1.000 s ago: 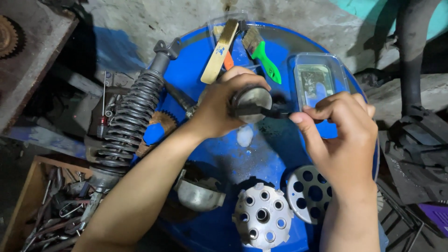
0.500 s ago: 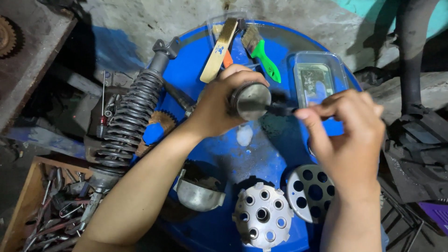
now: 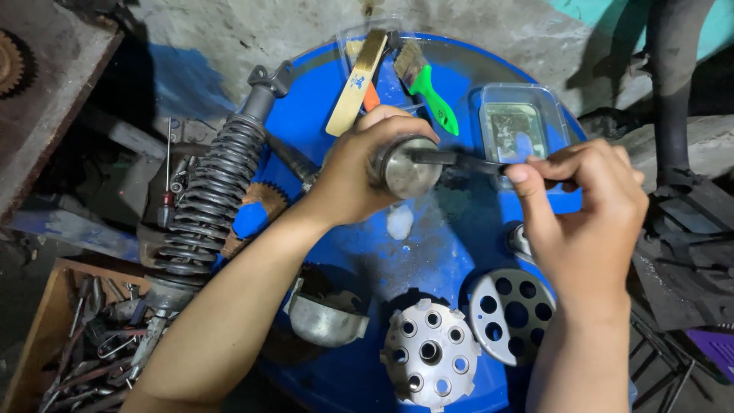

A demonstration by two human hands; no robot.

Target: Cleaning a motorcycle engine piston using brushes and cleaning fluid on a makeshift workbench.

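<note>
Right hand (image 3: 581,222) now further right, grip clamped on dark tool (image 3: 459,160); left hand (image 3: 359,172) around metal cylinder (image 3: 405,167).

blue drum top (image 3: 459,252) before me bore brushes (image 3: 424,84), clear tub (image 3: 520,126), two holed metal discs (image 3: 428,356), shock absorber (image 3: 210,195).

Both forearms are bare from the bottom edge of the view up to the wrists; no sleeve, cuff, watch or band shows on either. The left hand (image 3: 355,172) and the right hand (image 3: 585,222) wear no gloves and no rings. The fingers (image 3: 535,164) have short nails. Faint dark smudges, possibly grease, seem to mark the knuckles, though the dim light makes that hard to tell.
</note>
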